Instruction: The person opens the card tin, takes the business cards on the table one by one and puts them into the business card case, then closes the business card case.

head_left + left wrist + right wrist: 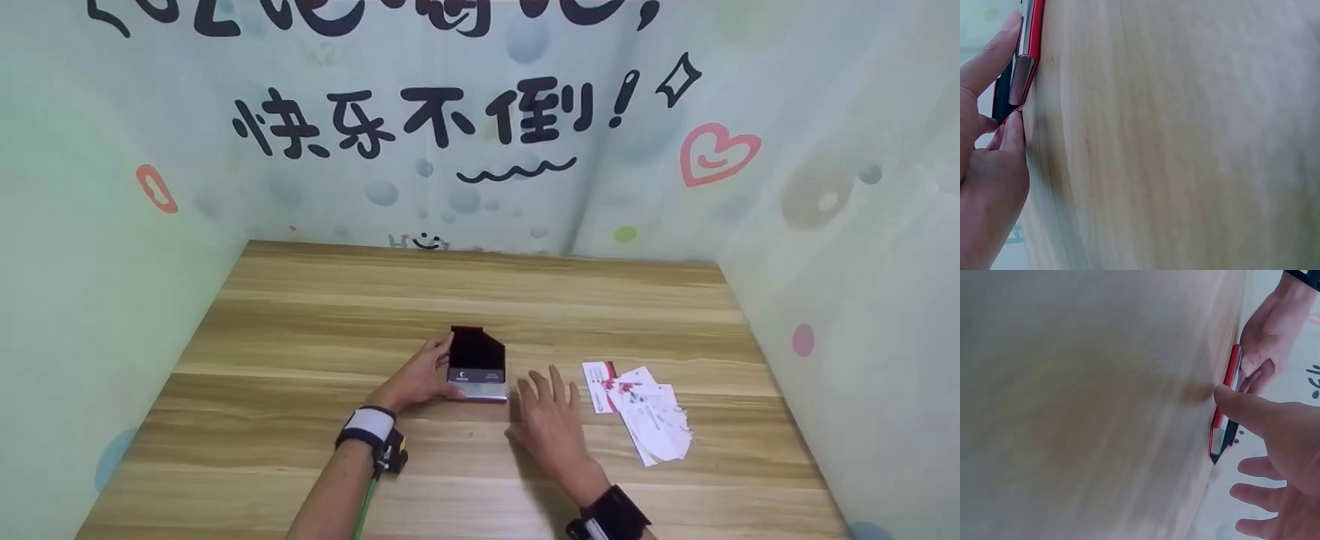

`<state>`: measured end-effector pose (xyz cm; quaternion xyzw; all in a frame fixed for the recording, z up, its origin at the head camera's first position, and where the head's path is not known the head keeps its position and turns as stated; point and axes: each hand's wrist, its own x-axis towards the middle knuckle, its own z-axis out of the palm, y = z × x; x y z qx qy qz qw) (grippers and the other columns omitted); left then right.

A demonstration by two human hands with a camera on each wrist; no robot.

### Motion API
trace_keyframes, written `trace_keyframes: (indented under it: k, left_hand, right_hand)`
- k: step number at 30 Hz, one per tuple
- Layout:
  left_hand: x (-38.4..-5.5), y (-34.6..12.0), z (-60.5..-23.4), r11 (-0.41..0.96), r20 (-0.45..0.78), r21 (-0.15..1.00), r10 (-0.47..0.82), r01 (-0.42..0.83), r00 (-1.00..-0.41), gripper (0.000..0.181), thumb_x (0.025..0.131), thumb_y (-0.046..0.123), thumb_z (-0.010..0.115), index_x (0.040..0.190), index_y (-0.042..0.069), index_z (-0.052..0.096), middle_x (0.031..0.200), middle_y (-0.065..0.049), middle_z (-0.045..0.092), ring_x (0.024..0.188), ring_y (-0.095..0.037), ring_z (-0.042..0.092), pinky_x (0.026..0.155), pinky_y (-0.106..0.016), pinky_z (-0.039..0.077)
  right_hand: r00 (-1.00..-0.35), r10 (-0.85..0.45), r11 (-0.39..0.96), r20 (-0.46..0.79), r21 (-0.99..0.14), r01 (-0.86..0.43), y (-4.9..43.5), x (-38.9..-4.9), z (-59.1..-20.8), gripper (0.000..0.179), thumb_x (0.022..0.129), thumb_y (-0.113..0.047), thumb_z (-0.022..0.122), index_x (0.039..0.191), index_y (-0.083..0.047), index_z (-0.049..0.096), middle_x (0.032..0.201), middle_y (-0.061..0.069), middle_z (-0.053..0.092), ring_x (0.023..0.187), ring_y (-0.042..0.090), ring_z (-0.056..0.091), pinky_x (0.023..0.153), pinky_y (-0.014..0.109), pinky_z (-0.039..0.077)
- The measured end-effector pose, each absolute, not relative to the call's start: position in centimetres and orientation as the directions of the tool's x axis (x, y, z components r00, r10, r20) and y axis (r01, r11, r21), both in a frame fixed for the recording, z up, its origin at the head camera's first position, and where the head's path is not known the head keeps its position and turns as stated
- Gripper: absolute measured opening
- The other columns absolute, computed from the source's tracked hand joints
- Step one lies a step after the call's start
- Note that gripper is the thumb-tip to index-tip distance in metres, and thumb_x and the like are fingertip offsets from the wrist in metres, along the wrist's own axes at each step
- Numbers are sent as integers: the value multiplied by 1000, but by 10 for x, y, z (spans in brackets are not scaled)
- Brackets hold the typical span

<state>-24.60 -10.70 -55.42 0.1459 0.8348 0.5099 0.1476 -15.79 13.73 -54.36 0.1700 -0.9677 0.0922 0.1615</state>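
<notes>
A card case (477,391) with red edges, a silver front and a black upper part lies on the table. My left hand (421,377) grips its left side, with the thumb at the silver front and fingers along the black part. In the left wrist view, thumb and fingers pinch the case (1029,39) at its end. My right hand (553,426) hovers just right of it, palm down, fingers spread and holding nothing. From the right wrist view, the right thumb (1241,408) overlaps the case; whether it touches cannot be told.
Several white printed cards (652,420) lie fanned out to the right of my right hand, some with red patterns. The wooden table (315,322) is bounded by printed walls (480,195) at the back and both sides. Each wrist wears a strap (367,427).
</notes>
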Motion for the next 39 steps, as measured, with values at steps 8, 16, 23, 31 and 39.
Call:
trace_keyframes:
  k: [8,16,23,31,39]
  left_hand:
    - [-246,-107,-554,420,-105,904,392,76,-914,112,74,9,87,159,2,14,160,-28,20,145,-40,38,122,-43,33]
    - [-246,-106,-553,405,-103,911,405,77,-908,111,76,7,86,159,2,13,160,-30,18,145,-41,37,121,-43,34]
    - [-245,-107,-553,401,-125,915,398,50,-909,111,76,7,86,160,6,13,162,-29,14,146,-41,37,121,-42,35]
    - [-246,-107,-555,397,-115,916,415,66,-902,112,76,8,86,160,2,11,162,-28,15,147,-41,34,122,-43,33]
    - [-247,-107,-556,392,-112,918,411,64,-905,112,77,8,86,160,2,11,162,-28,14,147,-42,34,123,-43,32]
  right_hand:
    - [-891,-268,951,367,-46,-305,159,-143,-543,83,58,-33,94,130,-7,62,137,15,59,134,45,47,107,68,41]
    - [-915,-175,966,365,-114,-231,186,-133,-543,84,60,-31,94,131,-3,60,135,19,59,133,46,47,104,69,40]
    - [-936,-100,982,336,-119,-148,211,-128,-541,87,59,-31,95,133,-3,59,135,21,59,131,46,49,103,69,41]
    - [-958,-20,983,287,-171,-72,239,-122,-538,83,62,-28,93,132,-1,58,136,24,56,132,48,45,96,72,43]
    - [-976,65,974,209,-227,16,269,-114,-534,76,70,-25,88,134,1,55,136,27,52,129,48,46,87,71,46]
